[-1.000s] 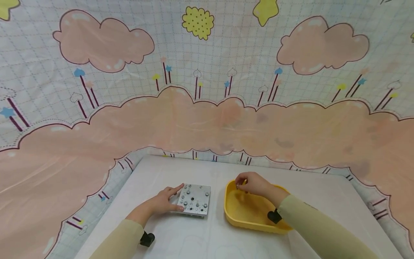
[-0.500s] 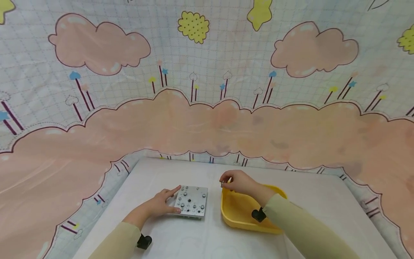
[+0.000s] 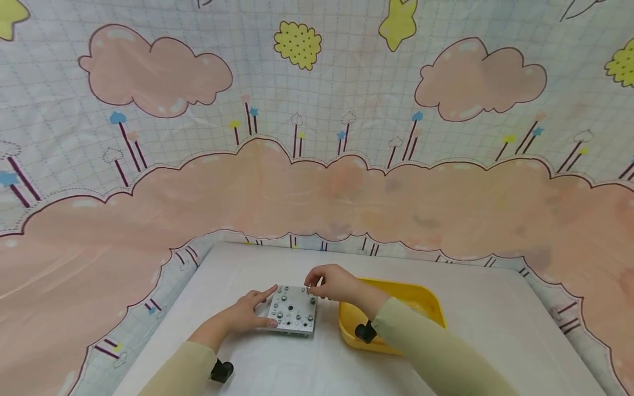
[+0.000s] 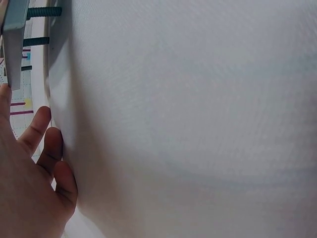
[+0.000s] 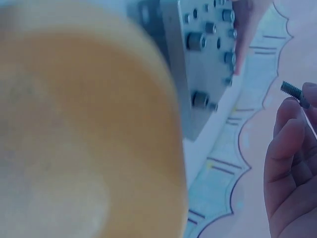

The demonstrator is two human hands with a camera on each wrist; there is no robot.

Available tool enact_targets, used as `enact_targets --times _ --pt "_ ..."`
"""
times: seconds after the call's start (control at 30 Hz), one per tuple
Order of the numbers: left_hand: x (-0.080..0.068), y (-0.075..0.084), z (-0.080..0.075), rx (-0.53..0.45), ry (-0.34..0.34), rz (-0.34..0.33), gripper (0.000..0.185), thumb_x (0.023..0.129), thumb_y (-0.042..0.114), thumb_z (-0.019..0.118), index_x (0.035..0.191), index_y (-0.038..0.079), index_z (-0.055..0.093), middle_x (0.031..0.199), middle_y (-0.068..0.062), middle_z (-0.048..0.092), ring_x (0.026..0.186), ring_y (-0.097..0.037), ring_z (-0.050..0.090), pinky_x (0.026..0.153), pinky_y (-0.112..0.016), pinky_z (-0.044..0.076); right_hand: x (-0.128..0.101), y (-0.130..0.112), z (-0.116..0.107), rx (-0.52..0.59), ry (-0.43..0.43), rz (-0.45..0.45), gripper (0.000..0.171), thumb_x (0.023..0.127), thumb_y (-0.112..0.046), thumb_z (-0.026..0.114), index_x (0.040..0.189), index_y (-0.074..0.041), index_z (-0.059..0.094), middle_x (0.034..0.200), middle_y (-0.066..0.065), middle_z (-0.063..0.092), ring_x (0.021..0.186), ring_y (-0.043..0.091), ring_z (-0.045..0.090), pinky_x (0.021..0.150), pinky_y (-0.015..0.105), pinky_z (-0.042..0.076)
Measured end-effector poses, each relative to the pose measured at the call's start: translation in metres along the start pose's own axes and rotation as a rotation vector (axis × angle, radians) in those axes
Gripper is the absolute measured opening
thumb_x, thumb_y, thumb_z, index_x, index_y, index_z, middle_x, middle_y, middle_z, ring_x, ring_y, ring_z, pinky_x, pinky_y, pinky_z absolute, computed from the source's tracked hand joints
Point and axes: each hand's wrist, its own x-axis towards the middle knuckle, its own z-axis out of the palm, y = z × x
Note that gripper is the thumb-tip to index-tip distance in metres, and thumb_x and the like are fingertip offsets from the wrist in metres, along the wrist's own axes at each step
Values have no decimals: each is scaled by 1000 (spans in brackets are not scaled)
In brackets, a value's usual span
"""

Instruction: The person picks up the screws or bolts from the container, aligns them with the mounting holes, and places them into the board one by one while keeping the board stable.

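On the white counter [image 3: 317,363], a metal plate [image 3: 293,310] studded with bolts lies left of a yellow tray [image 3: 426,297]. Left hand [image 3: 245,312] rests against the plate's left edge, fingers straight. Right hand [image 3: 333,283], above the plate's far right corner, holds a small bolt [image 5: 293,92] in a fingertip grip.

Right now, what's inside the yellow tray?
The yellow tray looks empty where its floor shows. The right arm covers part of it, so something small could hide there. The right hand holds a screw over the plate.
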Motion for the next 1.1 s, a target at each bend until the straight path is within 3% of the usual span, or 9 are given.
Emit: enact_targets --times 0.2,0.47,0.77,1.1 --pt "-2 1 -2 6 -2 -1 98 74 52 82 156 30 33 138 -13 47 130 -40 43 104 -66 34 12 -10 19 -13 -35 2 13 92 -18 72 103 -14 72 85 -8 63 71 11 57 62 25 51" --pt "-2 -1 -1 2 -4 -3 98 74 54 82 156 31 32 139 -14 46 131 -41 42 102 -67 35 22 -16 37 -82 -73 40 4 92 -15 71 94 -18 71 85 -8 62 72 10 56 66 23 51" --pt "-2 -1 0 -5 4 16 97 75 53 82 156 31 34 138 -14 47 130 -40 43 103 -66 35 25 -24 46 -186 -71 104 5 91 -14 72 92 -19 71 80 -5 59 71 11 54 63 23 49" --pt "-2 -2 1 -15 4 14 97 75 52 82 156 31 34 138 -13 47 131 -40 42 103 -66 35 26 -28 52 -304 -74 94 3 92 -16 71 93 -18 72 80 -8 59 73 10 53 65 22 47"
